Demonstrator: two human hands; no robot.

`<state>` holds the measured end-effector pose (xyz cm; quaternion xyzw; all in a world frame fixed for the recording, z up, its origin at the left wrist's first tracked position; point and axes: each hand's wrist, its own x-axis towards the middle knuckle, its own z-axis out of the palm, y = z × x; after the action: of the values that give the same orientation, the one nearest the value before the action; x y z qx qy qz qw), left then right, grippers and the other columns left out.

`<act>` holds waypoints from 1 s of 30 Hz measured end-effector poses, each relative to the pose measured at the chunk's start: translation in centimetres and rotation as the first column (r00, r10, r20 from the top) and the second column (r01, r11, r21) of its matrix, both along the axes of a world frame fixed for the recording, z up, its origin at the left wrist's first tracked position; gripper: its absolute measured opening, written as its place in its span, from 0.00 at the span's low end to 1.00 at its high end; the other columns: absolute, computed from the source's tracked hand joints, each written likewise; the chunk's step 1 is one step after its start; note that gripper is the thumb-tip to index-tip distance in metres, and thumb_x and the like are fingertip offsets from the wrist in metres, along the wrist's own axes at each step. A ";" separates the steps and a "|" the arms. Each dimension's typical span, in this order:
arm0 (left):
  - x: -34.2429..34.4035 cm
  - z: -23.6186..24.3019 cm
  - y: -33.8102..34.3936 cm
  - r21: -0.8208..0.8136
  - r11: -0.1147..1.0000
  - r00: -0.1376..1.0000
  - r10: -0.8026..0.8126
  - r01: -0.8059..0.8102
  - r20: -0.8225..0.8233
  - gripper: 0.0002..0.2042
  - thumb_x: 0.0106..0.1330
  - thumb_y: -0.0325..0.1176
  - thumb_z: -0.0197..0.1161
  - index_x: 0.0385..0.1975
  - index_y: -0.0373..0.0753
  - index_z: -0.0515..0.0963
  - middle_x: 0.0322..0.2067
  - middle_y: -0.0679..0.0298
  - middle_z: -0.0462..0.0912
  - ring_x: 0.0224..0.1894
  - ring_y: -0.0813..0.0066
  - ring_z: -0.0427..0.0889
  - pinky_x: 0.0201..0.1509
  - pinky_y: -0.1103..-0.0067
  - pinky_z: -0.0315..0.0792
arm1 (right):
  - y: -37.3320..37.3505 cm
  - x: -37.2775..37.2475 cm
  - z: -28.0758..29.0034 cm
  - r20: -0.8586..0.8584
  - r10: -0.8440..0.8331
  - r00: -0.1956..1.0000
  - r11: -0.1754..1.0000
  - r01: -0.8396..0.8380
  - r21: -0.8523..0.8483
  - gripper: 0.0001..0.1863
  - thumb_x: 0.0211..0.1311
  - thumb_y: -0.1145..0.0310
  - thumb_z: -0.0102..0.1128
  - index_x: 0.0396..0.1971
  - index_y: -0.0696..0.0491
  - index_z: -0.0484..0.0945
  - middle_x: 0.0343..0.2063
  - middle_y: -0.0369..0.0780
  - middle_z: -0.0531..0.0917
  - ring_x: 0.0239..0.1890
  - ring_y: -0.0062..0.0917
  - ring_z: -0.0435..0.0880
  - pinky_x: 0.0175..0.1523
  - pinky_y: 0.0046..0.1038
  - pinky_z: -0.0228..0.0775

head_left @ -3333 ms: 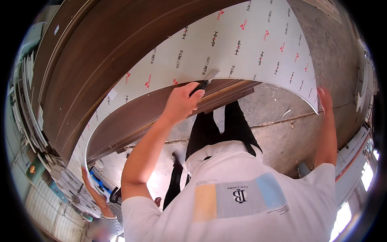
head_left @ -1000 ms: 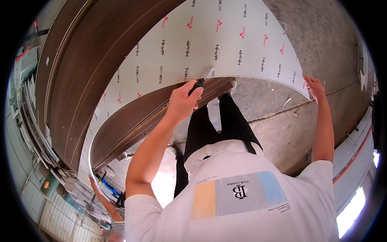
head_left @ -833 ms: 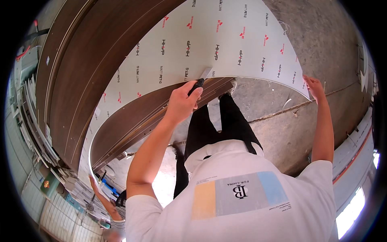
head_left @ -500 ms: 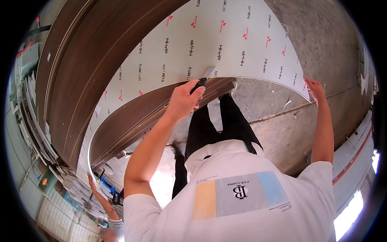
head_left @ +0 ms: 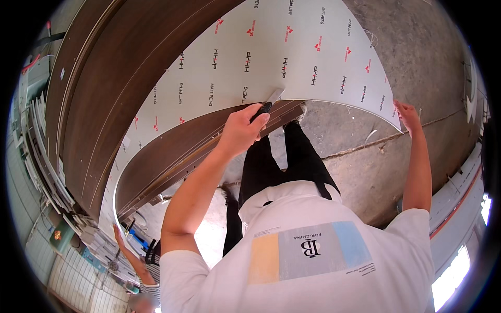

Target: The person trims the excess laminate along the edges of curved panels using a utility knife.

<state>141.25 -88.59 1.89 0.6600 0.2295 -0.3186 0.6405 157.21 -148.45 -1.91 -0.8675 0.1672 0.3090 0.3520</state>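
A large thin white panel (head_left: pixel 235 57), printed with black and red marks, bends across the upper middle of the view. My left hand (head_left: pixel 242 130) is closed around the black handle of a broad-bladed knife (head_left: pixel 273 97). The flat silver blade lies at the panel's near edge, pointing up and to the right. At the panel's right end, my right hand (head_left: pixel 408 116) grips the edge near the corner between thumb and fingers. Part of that hand's grip is hidden behind the panel.
Dark brown panels (head_left: pixel 109 68) are stacked beneath and left of the white one. A co-worker's hand (head_left: pixel 119 236) touches the panel's far left end. Concrete floor (head_left: pixel 360 151) with scraps and a long crack lies right of my legs. Long stock (head_left: pixel 44 151) lines the left.
My left hand and the knife have shifted slightly right along the panel's near edge. My right hand stays at the corner.
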 end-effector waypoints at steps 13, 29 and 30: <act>-0.3 -0.1 -0.1 0.001 0.999 0.999 0.038 -0.038 0.007 0.15 0.75 0.38 0.63 0.54 0.37 0.82 0.26 0.70 0.79 0.21 0.85 0.76 0.22 0.83 0.69 | 0.1 -0.1 0.1 0.003 0.027 1.000 1.000 -0.027 -0.009 0.26 0.71 0.45 0.67 0.31 0.57 0.88 0.23 0.27 0.78 0.26 0.12 0.71 0.34 0.21 0.63; 0.3 -0.2 0.0 -0.001 1.000 1.000 -0.019 0.019 0.015 0.15 0.75 0.39 0.63 0.51 0.35 0.82 0.23 0.69 0.79 0.20 0.83 0.77 0.23 0.81 0.71 | 1.8 0.0 1.2 -0.002 0.019 1.000 0.999 -0.020 -0.032 0.27 0.70 0.44 0.66 0.29 0.57 0.87 0.23 0.28 0.79 0.27 0.12 0.71 0.35 0.22 0.63; 0.4 -0.2 -0.1 -0.002 1.000 1.000 -0.019 0.019 0.015 0.15 0.75 0.39 0.63 0.51 0.35 0.82 0.23 0.69 0.79 0.20 0.83 0.77 0.23 0.81 0.71 | 1.9 0.0 1.3 -0.001 0.020 1.000 0.999 -0.020 -0.032 0.27 0.70 0.44 0.66 0.29 0.57 0.87 0.23 0.28 0.79 0.27 0.12 0.71 0.35 0.22 0.63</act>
<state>141.65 -88.71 1.70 0.6640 0.2181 -0.3198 0.6398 157.21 -146.56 -0.57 -0.8746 0.1639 0.3102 0.3348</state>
